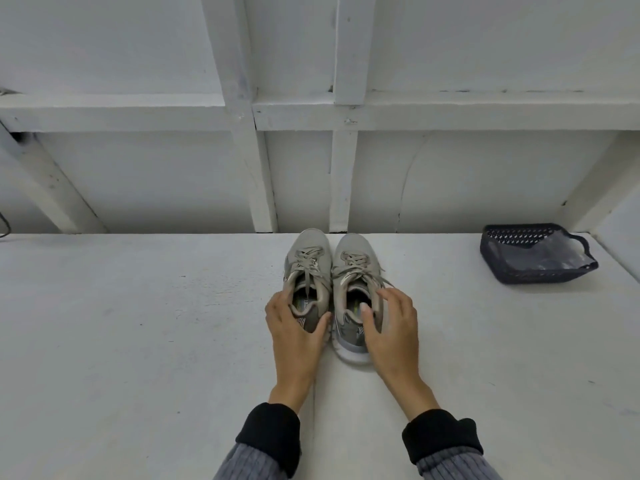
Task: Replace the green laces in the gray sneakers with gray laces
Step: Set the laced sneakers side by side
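Nearest the viewer, two forearms extend forward over the white table [138, 341], each in a gray ribbed sleeve with a black cuff. The left hand [294, 327] rests on the heel of the left sneaker [306, 271]: the fingers curve around the outer side of the collar and the thumb lies across the back of the heel, so the hand grips the shoe. The right hand [391, 323] is placed on the heel end of the right sneaker [353, 282]: the thumb reaches over the collar edge into the opening and the fingers curl over the outer side, so this hand also grips its shoe.

Both gray sneakers stand upright on the table, side by side and touching, toes pointing away toward the wall. Each carries gray laces [308, 261] threaded through the eyelets, with loose ends trailing; one end of the right shoe's lace lies beside the right fingers.

Farther back and well to the right, a dark perforated basket [498, 268] sits on the table, holding clear plastic. Behind the table rises a white panelled wall [138, 168] with framing battens.
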Demonstrator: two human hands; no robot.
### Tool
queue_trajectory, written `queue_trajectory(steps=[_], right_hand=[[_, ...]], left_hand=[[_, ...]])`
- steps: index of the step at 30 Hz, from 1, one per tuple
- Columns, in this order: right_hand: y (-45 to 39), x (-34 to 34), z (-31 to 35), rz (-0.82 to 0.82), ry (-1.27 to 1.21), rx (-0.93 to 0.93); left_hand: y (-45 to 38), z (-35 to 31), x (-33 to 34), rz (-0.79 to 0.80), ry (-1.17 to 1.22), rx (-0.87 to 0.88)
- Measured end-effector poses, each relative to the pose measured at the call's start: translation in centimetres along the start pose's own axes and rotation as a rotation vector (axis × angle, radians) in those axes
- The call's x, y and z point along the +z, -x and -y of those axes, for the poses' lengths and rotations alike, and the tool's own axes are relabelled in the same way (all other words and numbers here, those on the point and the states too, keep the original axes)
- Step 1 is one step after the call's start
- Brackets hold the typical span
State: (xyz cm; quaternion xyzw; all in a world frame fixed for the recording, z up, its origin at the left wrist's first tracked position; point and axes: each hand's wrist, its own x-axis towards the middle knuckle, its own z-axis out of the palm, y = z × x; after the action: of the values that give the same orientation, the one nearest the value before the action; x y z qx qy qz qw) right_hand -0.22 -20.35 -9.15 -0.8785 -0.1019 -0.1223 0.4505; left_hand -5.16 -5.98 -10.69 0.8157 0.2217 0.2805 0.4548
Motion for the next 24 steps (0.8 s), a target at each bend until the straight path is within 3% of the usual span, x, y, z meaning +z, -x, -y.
queue_trajectory(steps=[5,12,24], right_hand=[[2.0,1.7,0.1,0.118,-0.16,0.089],[2.6,4.9,-0.6,-0.076,-0.236,0.266],[5.6,1.2,-2.1,-0.028,-0.244,0.25]], left_hand=[[0.5,0.4,0.4,0.055,0.257,-0.229],[-0.2,1.7,0.5,0.076,0.265,-0.212],[5.0,-0.6,-0.9,0.01,0.278,-0.187]])
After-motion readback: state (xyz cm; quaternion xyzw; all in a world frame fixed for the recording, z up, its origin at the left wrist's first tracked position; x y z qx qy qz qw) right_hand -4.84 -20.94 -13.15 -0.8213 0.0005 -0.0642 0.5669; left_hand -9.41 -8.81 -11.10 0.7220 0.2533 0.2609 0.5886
